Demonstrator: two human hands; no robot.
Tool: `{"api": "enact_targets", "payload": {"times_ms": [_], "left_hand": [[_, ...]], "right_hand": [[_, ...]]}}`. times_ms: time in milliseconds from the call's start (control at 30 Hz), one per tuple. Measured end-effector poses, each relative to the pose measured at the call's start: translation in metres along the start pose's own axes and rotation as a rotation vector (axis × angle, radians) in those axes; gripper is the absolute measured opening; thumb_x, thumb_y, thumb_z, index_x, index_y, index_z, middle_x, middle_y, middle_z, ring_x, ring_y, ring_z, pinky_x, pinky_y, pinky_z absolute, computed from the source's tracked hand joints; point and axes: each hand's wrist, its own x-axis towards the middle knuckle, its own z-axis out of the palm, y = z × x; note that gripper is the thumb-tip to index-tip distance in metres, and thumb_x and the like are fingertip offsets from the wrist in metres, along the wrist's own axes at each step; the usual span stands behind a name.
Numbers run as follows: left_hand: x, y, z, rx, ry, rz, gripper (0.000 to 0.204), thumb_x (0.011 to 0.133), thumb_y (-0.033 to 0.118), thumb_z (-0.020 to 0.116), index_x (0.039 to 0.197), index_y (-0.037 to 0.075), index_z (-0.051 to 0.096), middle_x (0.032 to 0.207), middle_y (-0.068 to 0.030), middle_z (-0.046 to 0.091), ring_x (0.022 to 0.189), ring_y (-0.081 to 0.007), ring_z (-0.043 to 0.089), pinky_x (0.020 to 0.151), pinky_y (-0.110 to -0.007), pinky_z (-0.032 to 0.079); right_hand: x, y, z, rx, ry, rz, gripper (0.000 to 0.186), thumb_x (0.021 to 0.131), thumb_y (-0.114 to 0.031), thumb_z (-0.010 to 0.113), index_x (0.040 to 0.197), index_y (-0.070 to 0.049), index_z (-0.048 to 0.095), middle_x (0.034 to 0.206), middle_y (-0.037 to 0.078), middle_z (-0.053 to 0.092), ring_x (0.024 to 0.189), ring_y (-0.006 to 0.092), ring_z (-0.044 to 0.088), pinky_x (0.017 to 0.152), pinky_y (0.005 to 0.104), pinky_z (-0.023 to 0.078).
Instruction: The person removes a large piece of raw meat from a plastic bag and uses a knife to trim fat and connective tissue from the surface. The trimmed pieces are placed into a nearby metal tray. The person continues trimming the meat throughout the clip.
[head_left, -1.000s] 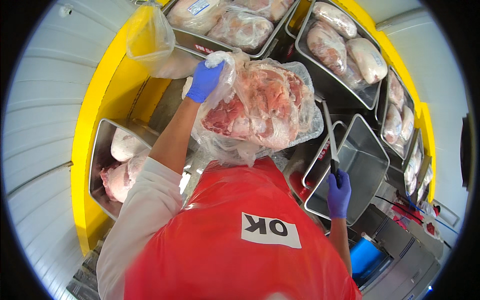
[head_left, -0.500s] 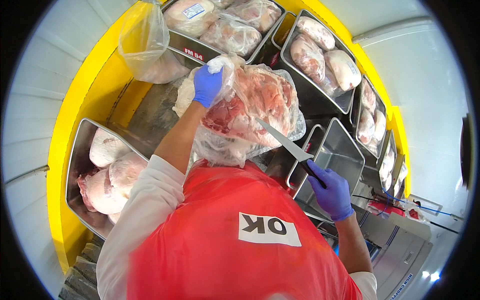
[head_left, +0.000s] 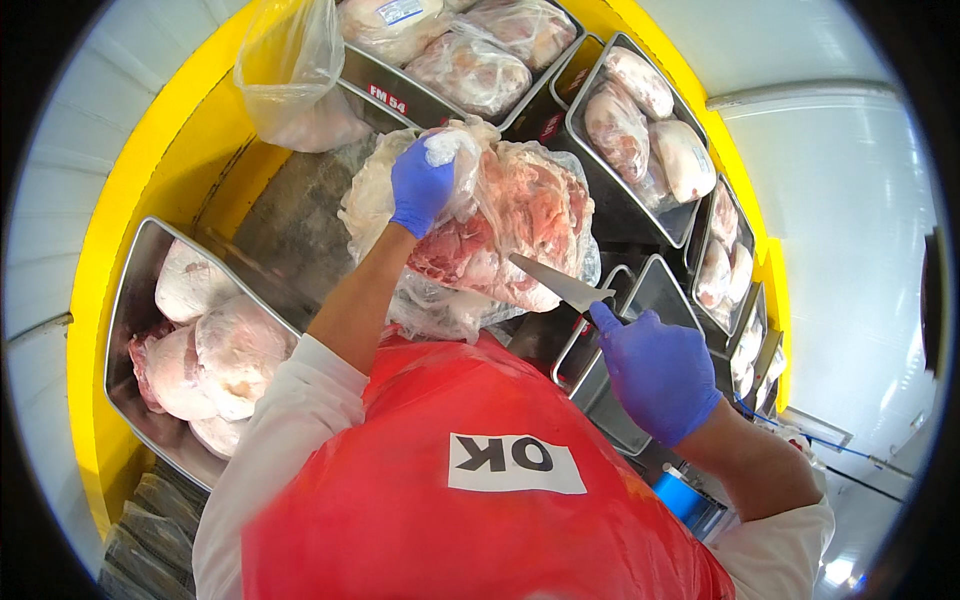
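Behind gloved hand (head_left: 422, 186), bag's (head_left: 500, 225) top hidden

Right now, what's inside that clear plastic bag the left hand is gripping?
The clear plastic bag holds a large cut of raw pink meat. The left hand and crumpled plastic cover its upper left part.

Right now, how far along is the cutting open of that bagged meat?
Done: the left hand has gathered the bagged meat by its plastic top. In hand: the right hand points the knife at the bag's lower side. Left: no cut shows yet, and the meat is fully wrapped.
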Motion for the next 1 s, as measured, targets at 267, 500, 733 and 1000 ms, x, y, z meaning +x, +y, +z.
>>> {"api": "enact_targets", "payload": {"times_ms": [267,500,733,1000], "left_hand": [[0.003,0.004,-0.003,-0.014,-0.008,-0.072,0.025,0.096,0.016,0.066,0.117,0.007,0.075,0.108,-0.0138,0.078,0.1,-0.03,0.075,0.087,-0.038,0.057],[0.01,-0.005,-0.002,-0.051,0.0,-0.121,0.021,0.099,0.017,0.065,0.113,0.005,0.075,0.103,-0.0165,0.077,0.097,-0.0314,0.075,0.083,-0.039,0.057],[0.028,-0.036,-0.01,0.186,-0.047,-0.128,0.03,0.104,0.028,0.057,0.108,0.003,0.075,0.103,-0.0204,0.077,0.098,-0.0358,0.074,0.082,-0.045,0.056],[0.03,-0.04,-0.006,0.108,0.03,-0.157,0.032,0.104,0.03,0.058,0.108,0.002,0.075,0.101,-0.019,0.077,0.094,-0.0328,0.075,0.081,-0.043,0.056]], "right_hand": [[-0.008,0.054,0.123,0.08,0.226,0.06,0.048,0.099,-0.032,0.067,0.147,-0.025,0.06,0.078,0.013,0.064,0.055,0.0299,0.064,0.048,0.0444,0.052],[0.014,0.067,0.293,0.422,0.589,0.005,0.05,0.095,-0.027,0.074,0.144,-0.024,0.065,0.073,0.011,0.058,0.052,0.0298,0.06,0.047,0.0441,0.049],[0.04,0.036,0.353,0.561,0.591,0.118,0.053,0.094,-0.023,0.075,0.146,-0.025,0.063,0.08,0.011,0.062,0.064,0.0314,0.067,0.057,0.0444,0.054],[-0.057,0.043,0.237,0.497,0.401,0.229,0.051,0.096,-0.029,0.071,0.147,-0.034,0.061,0.081,0.011,0.063,0.065,0.0328,0.067,0.058,0.0446,0.054]]}}
